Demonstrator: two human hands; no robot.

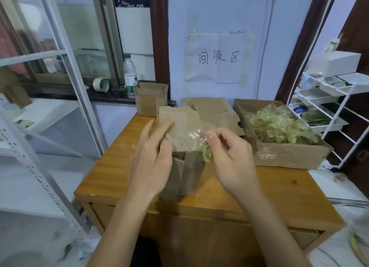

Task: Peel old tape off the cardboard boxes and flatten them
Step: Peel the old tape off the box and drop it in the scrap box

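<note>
Tape (196,141) in right hand (233,159) pinch, over box (185,127)

Matt brown cardboard box (185,167); glossy clear tape (199,145); smooth varnished wood table (269,197).

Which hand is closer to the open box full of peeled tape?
Right. The right hand pinches tape just left of the tape-filled box; the left hand is farther left, against the cardboard box being peeled.

Upright brown box (185,147), tape (199,145) half-peeled
</note>
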